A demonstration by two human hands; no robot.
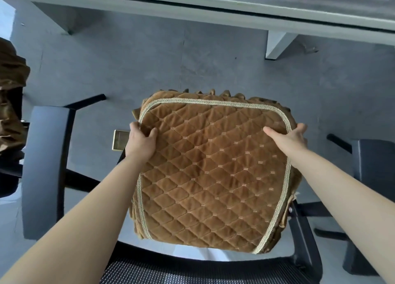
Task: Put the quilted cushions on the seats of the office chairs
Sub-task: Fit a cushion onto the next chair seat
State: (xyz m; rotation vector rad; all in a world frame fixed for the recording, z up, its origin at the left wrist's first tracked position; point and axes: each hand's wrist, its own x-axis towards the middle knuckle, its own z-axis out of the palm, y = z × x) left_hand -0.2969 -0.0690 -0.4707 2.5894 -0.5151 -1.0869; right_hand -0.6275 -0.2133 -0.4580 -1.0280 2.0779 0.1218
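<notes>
I've got the brown quilted cushion (213, 168) mid-frame over the chair seat, left hand (141, 141) and right hand (290, 141) each pinching a side edge, not yet settled flat, and another brown cushion (11, 95) at far left looks unplaced.

Office, mesh-backed swivel chair (205, 271), grey desk (213, 14), grey floor (149, 65)
</notes>
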